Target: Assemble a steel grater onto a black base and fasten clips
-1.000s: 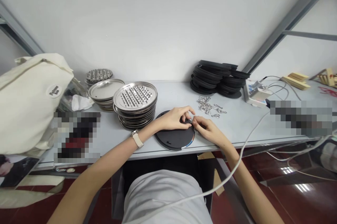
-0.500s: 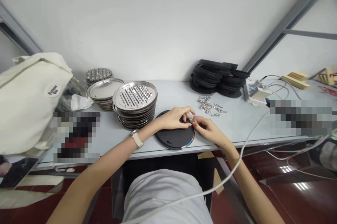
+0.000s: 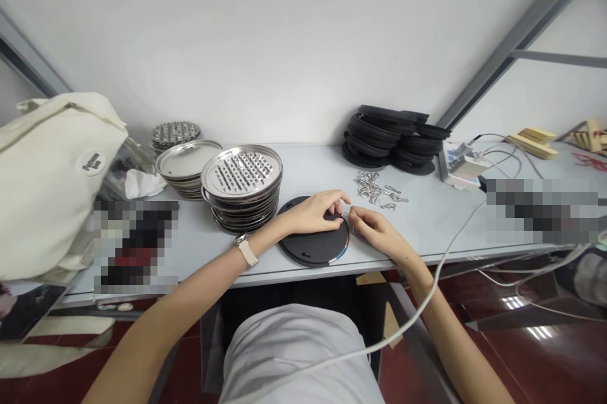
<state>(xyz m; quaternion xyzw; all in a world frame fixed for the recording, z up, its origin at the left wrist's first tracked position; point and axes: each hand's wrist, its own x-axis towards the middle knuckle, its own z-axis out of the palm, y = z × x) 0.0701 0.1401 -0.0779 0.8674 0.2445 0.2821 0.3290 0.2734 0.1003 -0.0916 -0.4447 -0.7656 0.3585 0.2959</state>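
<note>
A round black disc with a blue, white and orange strip along its edge lies flat near the table's front edge. My left hand rests over it, thumb and curled fingers drawn together at the right rim. What those fingertips hold is hidden. Just right of the rim, my right hand pinches a small silvery metal clasp between thumb and forefinger; its shape barely shows. Beyond my right hand lies a loose pile of small metal hooks and rings.
Stacked round metal graters stand left of the disc, with metal lids behind. Several black rings are piled at the wall. A power strip and a white cable are at right; a cream bag stands left.
My right hand has moved slightly right, opening a small gap from the left fingertips, where the metal piece shows. My left hand stays in place on the disc.
</note>
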